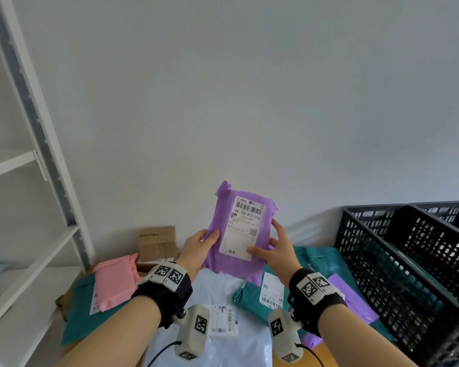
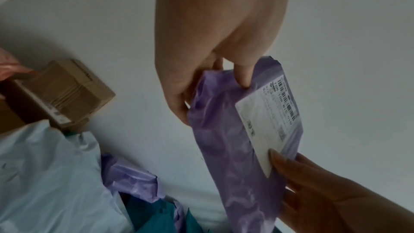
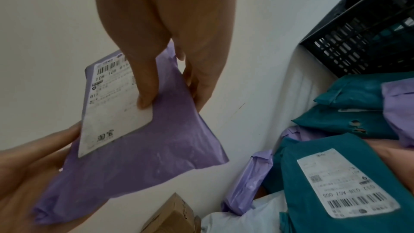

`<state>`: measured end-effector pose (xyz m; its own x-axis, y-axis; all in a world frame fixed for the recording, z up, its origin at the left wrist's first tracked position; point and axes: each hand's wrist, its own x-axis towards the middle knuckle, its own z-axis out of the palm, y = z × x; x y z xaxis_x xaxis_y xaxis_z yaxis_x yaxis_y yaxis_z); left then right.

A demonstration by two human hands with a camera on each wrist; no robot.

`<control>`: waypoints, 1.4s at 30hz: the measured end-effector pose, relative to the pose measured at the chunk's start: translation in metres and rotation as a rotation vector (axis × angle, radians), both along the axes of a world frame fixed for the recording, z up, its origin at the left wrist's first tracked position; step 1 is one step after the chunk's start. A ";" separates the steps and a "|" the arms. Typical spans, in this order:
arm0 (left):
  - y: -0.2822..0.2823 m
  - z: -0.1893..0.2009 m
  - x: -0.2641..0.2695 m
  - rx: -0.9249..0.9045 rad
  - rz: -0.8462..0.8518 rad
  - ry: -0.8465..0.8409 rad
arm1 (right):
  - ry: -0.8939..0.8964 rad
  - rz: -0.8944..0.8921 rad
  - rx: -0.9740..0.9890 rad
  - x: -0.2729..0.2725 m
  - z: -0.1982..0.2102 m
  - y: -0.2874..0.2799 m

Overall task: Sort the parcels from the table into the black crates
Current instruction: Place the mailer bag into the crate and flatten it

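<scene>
I hold a purple parcel (image 1: 239, 231) (image 2: 241, 130) (image 3: 139, 141) upright in front of the wall, above the table, its white shipping label (image 1: 245, 226) facing me. My left hand (image 1: 199, 247) (image 2: 215, 54) pinches its left edge, thumb on the front. My right hand (image 1: 276, 250) (image 3: 170, 56) grips its right edge, thumb pressed on the label's lower corner. Two black crates (image 1: 398, 263) (image 3: 363, 29) stand at the right. Under the hands lie a pale blue-white parcel (image 1: 215, 300), teal parcels (image 1: 252, 295) and another purple parcel (image 1: 355, 298).
A pink parcel (image 1: 114, 282) rests on a teal one (image 1: 85, 321) at the left. Cardboard boxes (image 1: 158, 242) (image 2: 65, 91) stand against the wall. A white shelf unit (image 1: 37, 165) rises at the far left. The white wall is right behind the table.
</scene>
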<state>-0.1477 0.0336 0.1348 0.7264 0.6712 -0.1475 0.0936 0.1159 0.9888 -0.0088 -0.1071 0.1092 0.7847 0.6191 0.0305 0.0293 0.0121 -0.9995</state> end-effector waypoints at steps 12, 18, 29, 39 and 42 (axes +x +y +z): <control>0.024 0.020 -0.007 0.301 -0.050 -0.017 | -0.060 0.061 0.011 0.007 0.012 0.006; 0.031 0.020 -0.012 0.341 -0.076 0.006 | -0.124 0.027 -0.010 0.004 0.013 0.019; 0.040 0.016 -0.014 0.375 -0.048 -0.003 | -0.199 0.003 -0.022 -0.003 0.017 0.027; 0.039 0.003 -0.003 0.362 -0.055 -0.008 | -0.205 -0.047 -0.042 -0.005 0.012 0.019; 0.033 -0.004 0.010 0.357 -0.106 0.005 | -0.187 -0.102 -0.063 -0.003 0.005 0.006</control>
<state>-0.1381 0.0667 0.1308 0.7944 0.6023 0.0788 0.0912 -0.2465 0.9648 -0.0117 -0.1016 0.1144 0.8279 0.5418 0.1449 0.2121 -0.0632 -0.9752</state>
